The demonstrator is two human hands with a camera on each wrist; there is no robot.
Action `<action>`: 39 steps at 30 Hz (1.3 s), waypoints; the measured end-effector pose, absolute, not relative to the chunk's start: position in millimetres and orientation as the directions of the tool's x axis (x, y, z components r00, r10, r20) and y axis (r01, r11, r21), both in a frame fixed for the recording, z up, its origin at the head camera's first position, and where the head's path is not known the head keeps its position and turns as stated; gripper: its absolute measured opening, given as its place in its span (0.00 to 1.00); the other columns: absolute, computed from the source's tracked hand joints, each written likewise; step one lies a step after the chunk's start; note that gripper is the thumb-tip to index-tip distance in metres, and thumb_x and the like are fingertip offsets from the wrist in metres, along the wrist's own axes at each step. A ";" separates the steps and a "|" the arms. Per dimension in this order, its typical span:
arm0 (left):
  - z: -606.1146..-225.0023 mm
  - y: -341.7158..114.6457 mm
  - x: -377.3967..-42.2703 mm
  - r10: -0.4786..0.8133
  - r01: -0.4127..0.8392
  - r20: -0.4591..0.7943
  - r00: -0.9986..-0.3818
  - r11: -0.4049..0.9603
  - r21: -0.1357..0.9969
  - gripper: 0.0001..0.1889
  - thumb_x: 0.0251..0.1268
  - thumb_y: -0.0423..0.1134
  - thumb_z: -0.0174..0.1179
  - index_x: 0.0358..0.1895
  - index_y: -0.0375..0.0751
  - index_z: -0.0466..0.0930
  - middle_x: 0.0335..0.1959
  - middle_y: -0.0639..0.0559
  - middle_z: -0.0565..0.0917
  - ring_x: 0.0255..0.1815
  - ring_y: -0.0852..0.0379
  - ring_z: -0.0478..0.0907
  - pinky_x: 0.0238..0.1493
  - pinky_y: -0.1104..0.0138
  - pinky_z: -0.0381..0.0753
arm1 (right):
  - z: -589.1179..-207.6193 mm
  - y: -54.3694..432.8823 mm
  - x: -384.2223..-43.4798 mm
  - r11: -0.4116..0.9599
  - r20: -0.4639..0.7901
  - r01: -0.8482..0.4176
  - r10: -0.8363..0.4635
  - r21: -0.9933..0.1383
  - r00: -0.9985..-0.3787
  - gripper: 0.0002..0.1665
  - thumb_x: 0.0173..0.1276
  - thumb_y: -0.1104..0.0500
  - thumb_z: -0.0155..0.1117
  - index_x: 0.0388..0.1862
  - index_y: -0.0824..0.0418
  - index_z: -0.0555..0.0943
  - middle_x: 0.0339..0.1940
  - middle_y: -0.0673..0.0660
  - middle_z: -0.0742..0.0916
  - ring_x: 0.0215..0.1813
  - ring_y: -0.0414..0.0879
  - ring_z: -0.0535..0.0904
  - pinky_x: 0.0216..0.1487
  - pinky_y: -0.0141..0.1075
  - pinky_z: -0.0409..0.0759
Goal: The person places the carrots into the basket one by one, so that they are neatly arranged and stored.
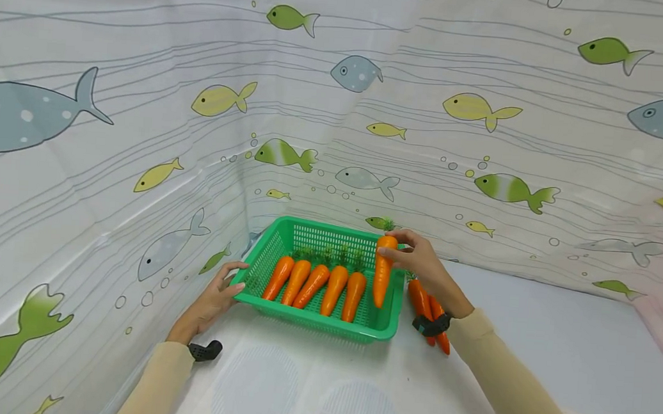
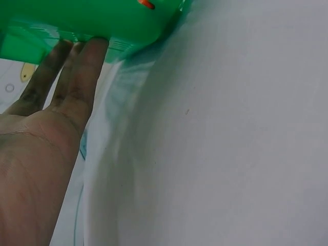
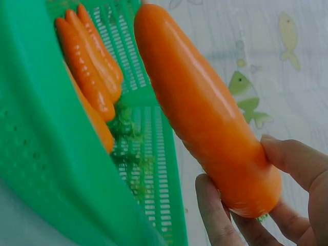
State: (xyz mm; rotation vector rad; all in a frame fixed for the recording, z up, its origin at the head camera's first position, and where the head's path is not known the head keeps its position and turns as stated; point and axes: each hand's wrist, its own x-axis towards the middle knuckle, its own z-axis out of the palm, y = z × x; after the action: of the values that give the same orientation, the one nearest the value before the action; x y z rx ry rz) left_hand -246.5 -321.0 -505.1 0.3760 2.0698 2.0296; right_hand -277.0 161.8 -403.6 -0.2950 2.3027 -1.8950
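Note:
My right hand (image 1: 417, 256) pinches an orange carrot (image 1: 382, 278) near its leafy top, thumb on one side and fingers on the other. The carrot hangs tip down over the right end of a green plastic basket (image 1: 323, 323). Inside the basket, several carrots (image 1: 335, 290) lie side by side in a row, green tops toward the back. At the basket's left end, my left hand (image 1: 218, 295) touches the side near the front corner. Its fairly straight fingers (image 2: 84, 72) reach up to the green wall in the left wrist view.
Right of the basket, more carrots (image 1: 438, 333) lie on the white table (image 1: 307, 385), partly hidden under my right wrist. A sheet printed with fish (image 1: 366, 126) stands close behind and to the left of the basket. Grey tabletop (image 1: 554, 331) extends to the right.

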 end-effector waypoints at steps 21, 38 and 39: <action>-506.1 -321.8 -246.3 0.334 0.011 0.005 -0.942 0.016 1.000 0.26 0.81 0.35 0.51 0.75 0.51 0.55 0.74 0.37 0.57 0.64 0.50 0.72 0.59 0.65 0.78 | -415.1 83.5 -302.6 0.068 0.014 -0.040 -0.341 -0.997 -0.940 0.29 0.70 0.55 0.73 0.66 0.63 0.75 0.60 0.63 0.77 0.52 0.57 0.83 0.55 0.56 0.82; -503.1 -322.7 -242.6 0.354 0.048 0.053 -0.934 -0.023 0.999 0.24 0.82 0.33 0.50 0.74 0.49 0.56 0.70 0.38 0.62 0.59 0.54 0.75 0.58 0.64 0.79 | -421.7 14.1 -310.2 0.100 -0.058 0.026 -0.340 -0.995 -0.938 0.28 0.67 0.58 0.76 0.62 0.63 0.76 0.62 0.63 0.76 0.41 0.56 0.84 0.56 0.62 0.80; -502.6 -322.9 -242.4 0.354 0.050 0.054 -0.934 -0.023 0.999 0.24 0.82 0.33 0.50 0.74 0.49 0.56 0.70 0.38 0.62 0.59 0.54 0.75 0.58 0.63 0.79 | -422.2 11.1 -310.5 0.105 -0.064 0.030 -0.341 -0.994 -0.938 0.28 0.67 0.58 0.76 0.62 0.63 0.76 0.62 0.63 0.76 0.41 0.55 0.84 0.55 0.62 0.80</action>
State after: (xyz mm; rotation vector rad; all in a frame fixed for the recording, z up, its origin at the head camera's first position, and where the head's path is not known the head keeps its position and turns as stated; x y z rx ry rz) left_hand -242.4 -322.9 -502.6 0.4295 2.0310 2.0591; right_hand -310.5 11.1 -422.2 -0.3074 2.1090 -1.9075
